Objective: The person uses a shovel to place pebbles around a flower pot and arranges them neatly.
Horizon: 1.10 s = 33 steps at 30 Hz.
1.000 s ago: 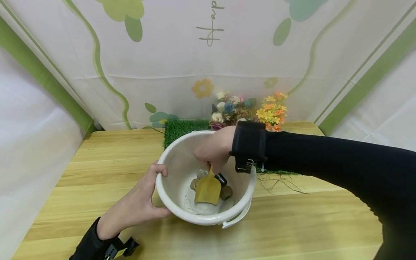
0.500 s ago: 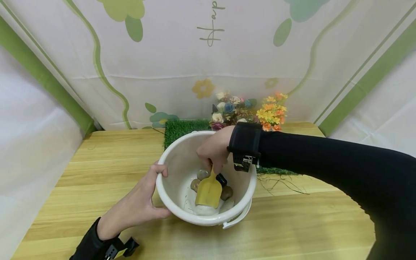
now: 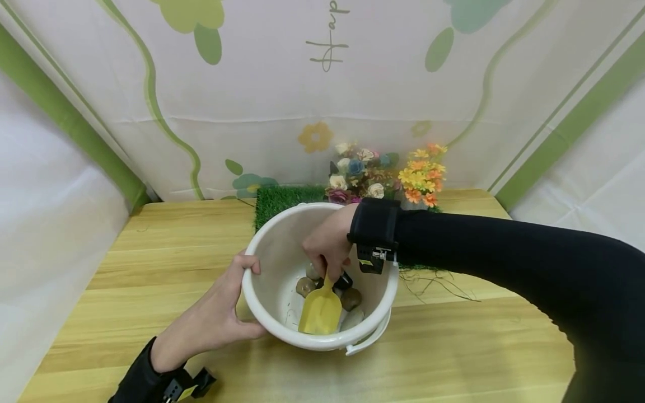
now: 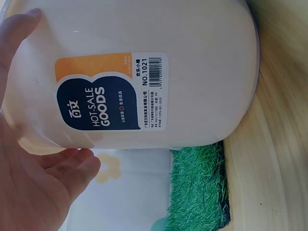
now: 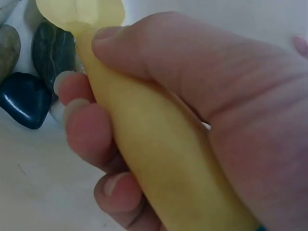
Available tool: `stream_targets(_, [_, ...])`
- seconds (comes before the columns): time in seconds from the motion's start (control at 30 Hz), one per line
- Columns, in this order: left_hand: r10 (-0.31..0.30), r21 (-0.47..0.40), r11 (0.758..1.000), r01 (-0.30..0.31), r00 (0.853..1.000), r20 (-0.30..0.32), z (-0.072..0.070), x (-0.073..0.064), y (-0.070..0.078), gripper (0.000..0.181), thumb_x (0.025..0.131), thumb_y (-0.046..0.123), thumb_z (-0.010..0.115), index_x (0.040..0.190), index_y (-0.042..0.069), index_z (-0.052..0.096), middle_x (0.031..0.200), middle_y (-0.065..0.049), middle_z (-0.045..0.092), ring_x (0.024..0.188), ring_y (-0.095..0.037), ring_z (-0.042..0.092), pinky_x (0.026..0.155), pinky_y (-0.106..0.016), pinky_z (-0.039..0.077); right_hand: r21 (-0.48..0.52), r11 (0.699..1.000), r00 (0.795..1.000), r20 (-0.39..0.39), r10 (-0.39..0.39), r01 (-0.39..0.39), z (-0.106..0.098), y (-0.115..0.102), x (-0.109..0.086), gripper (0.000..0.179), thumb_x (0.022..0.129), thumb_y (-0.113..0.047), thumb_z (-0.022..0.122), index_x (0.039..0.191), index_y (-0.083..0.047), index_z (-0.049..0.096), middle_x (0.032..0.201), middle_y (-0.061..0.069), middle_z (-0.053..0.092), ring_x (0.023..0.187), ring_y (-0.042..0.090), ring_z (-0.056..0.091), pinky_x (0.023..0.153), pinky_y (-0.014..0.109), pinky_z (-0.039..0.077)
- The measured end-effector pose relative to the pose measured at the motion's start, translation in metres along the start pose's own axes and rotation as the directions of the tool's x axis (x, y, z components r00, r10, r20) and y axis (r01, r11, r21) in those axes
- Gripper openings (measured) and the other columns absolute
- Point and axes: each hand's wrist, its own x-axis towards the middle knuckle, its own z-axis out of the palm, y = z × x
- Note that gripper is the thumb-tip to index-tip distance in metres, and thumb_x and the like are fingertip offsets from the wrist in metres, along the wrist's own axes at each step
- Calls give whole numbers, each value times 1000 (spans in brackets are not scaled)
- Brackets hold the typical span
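A white bucket stands on the wooden table, tilted a little toward me in the head view. My left hand grips its left rim, fingers hooked over the edge and thumb against the outer wall. Deep inside the bucket, my right hand holds a yellow toy shovel. Its thick handle lies in the palm, with the thumb along the top near the blade. Around the blade are several stones: a brown stone, a tan stone and a glossy dark stone.
Behind the bucket lies an artificial grass mat, carrying a mixed rose bouquet and orange-yellow flowers. Dry thin strands lie on the table at the right. The bucket's handle hangs down at the near right side.
The right hand has pushed the shovel blade toward the bucket's near wall, over the pale stone that showed in front of it. The left hand stays on the rim.
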Motion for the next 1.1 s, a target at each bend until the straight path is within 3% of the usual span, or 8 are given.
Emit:
stream_targets(0.33, [-2, 0, 1000, 2, 1000, 0, 0, 0, 0, 75, 62, 28, 82, 110, 9, 28, 135, -10, 31, 113, -24, 44, 74, -31, 50, 52, 999, 1000, 2, -1, 1, -3, -7, -8, 20, 84, -9, 62, 64, -8, 63, 60, 10, 57, 60, 31, 56, 50, 23, 35])
stream_targets(0.6, [-11, 6, 1000, 11, 1000, -2, 0, 1, 1, 76, 61, 27, 82, 111, 10, 28, 135, -10, 31, 110, -23, 46, 73, -30, 50, 56, 998, 1000, 2, 8, -9, -3, -5, -4, 20, 84, -11, 62, 65, -15, 67, 53, -6, 55, 59, 27, 57, 50, 23, 38])
stream_targets(0.9, [-14, 6, 1000, 14, 1000, 2, 0, 0, 1, 75, 61, 28, 82, 110, 11, 27, 133, -10, 32, 110, -23, 46, 73, -31, 50, 15, 999, 999, -6, -41, 41, 3, 16, 10, 12, 83, -21, 64, 74, -25, 72, 61, -4, 60, 54, 14, 56, 54, 24, 44])
stream_targets(1.1, [-38, 22, 999, 37, 999, 11, -1, 0, 2, 77, 64, 40, 81, 112, 14, 27, 130, -9, 34, 107, -20, 47, 74, -32, 49, 40, 996, 997, 10, -75, 75, 9, 41, 23, 9, 83, -27, 64, 81, -28, 73, 67, -8, 63, 55, 9, 57, 55, 25, 47])
